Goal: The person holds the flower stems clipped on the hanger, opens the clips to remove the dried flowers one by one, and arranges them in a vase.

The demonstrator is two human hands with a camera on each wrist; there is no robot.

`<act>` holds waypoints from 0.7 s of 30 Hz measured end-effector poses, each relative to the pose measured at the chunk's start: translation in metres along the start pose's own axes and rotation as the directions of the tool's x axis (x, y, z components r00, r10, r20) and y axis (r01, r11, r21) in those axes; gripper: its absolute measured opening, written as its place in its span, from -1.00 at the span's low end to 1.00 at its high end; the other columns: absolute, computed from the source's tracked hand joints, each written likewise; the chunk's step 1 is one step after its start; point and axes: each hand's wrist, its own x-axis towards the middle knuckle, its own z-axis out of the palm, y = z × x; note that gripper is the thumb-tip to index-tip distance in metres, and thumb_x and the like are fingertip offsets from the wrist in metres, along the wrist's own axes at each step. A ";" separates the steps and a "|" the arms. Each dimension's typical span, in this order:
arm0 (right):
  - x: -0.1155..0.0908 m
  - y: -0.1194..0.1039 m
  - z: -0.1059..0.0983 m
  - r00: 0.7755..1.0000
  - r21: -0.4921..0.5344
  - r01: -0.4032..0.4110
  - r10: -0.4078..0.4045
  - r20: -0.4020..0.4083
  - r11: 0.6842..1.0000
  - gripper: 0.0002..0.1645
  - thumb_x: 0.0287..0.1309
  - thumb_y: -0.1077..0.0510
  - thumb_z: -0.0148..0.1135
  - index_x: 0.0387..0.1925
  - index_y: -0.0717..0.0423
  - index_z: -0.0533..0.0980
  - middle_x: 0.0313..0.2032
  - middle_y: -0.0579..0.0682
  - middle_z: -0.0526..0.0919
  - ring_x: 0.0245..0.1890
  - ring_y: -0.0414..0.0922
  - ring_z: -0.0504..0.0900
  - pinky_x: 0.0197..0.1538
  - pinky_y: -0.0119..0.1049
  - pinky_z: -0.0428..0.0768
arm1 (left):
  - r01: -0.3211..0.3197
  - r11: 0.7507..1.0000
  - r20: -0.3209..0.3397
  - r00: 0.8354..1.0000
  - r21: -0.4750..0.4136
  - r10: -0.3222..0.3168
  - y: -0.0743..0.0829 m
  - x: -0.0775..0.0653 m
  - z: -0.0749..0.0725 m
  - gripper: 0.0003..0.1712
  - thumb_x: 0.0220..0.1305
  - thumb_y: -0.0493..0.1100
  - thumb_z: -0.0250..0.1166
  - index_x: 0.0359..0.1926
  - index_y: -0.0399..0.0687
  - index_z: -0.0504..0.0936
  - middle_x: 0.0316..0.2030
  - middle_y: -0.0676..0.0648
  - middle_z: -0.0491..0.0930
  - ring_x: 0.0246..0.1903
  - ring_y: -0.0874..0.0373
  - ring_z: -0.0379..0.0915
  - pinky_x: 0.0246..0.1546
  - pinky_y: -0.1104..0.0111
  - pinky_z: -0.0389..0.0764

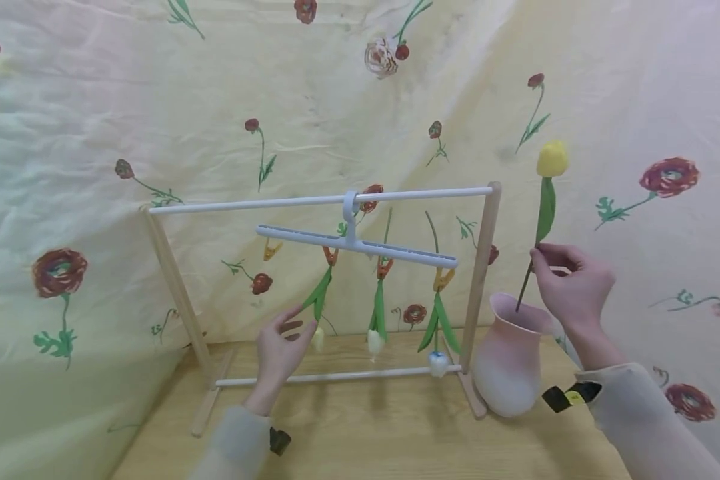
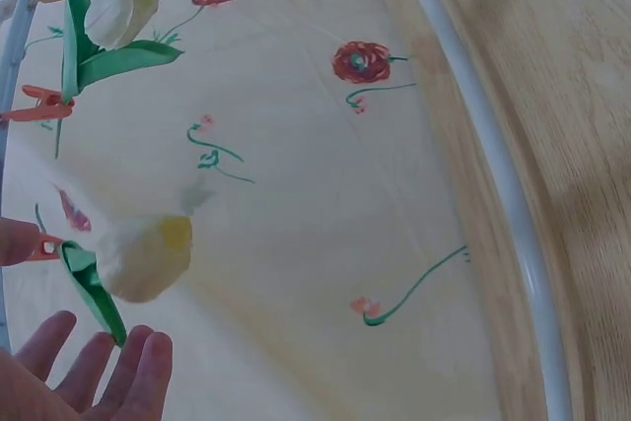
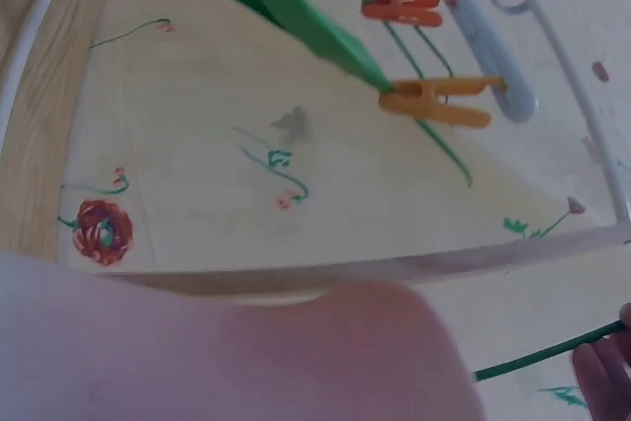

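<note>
My right hand (image 1: 579, 283) pinches the stem of a yellow tulip (image 1: 553, 159), which stands upright with its stem's lower end in the mouth of a pink-and-white vase (image 1: 507, 373). In the right wrist view, the green stem (image 3: 547, 352) runs from the vase's lip (image 3: 394, 342) to those fingertips. My left hand (image 1: 282, 353) reaches up to a pale yellow tulip (image 2: 145, 258) hanging head down from an orange clip (image 2: 44, 247). Its thumb and fingers are spread around the green leaves (image 1: 319, 293), fingertips right at them.
A grey hanger (image 1: 360, 245) hangs tilted from the rack's top bar (image 1: 246, 203). Clips hold a white tulip (image 1: 375, 341) and a blue-tinged white tulip (image 1: 438, 363) upside down. Another yellow clip (image 1: 270, 249) holds nothing. The rack's right post (image 1: 480, 280) stands beside the vase on the wooden table (image 1: 360, 433).
</note>
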 end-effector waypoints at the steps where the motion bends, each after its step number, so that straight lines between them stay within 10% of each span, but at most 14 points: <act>1: -0.001 0.003 0.000 1.000 -0.020 -0.010 0.011 0.022 1.000 -0.76 0.27 0.12 0.47 -0.12 0.18 0.81 -0.48 -0.80 0.56 -0.47 -0.71 0.57 -0.29 -0.83 0.50 | -0.001 1.000 -0.003 1.000 0.004 0.001 -0.001 0.001 0.001 -0.48 0.29 -0.19 0.54 0.25 -0.15 0.70 0.29 -0.24 0.65 0.11 -0.25 0.71 0.02 0.09 0.82; 5: -0.001 0.012 -0.002 0.996 -0.095 -0.017 0.026 0.089 0.995 -0.75 0.30 0.09 0.43 -0.12 0.18 0.79 -0.49 -0.69 0.61 -0.51 -0.73 0.52 -0.30 -0.84 0.47 | -0.001 1.000 -0.011 1.000 0.020 0.002 -0.003 0.003 0.003 -0.44 0.30 -0.18 0.53 0.29 -0.15 0.67 0.33 -0.26 0.61 0.10 -0.24 0.72 0.00 0.14 0.83; 12: -0.003 0.024 -0.007 0.959 -0.265 0.060 0.019 0.284 0.962 -0.71 0.35 0.08 0.37 -0.09 0.25 0.72 -0.22 0.27 0.83 -0.46 -0.66 0.45 -0.19 -0.59 0.39 | 0.016 1.000 -0.019 1.000 -0.009 -0.017 -0.008 0.008 0.005 -0.41 0.31 -0.21 0.52 0.33 -0.17 0.62 0.31 -0.24 0.63 0.11 -0.25 0.69 0.06 0.10 0.81; 21: -0.007 0.028 -0.004 0.858 -0.337 0.127 0.067 0.509 0.933 -0.75 0.34 0.15 0.33 -0.19 0.31 0.61 -0.30 0.26 0.78 -0.35 0.06 0.76 -0.33 -0.37 0.59 | 0.023 0.998 -0.044 0.999 -0.063 -0.026 -0.009 0.017 0.014 -0.49 0.30 -0.26 0.49 0.26 -0.15 0.66 0.06 -0.30 0.78 -0.01 -0.20 0.76 0.04 0.08 0.82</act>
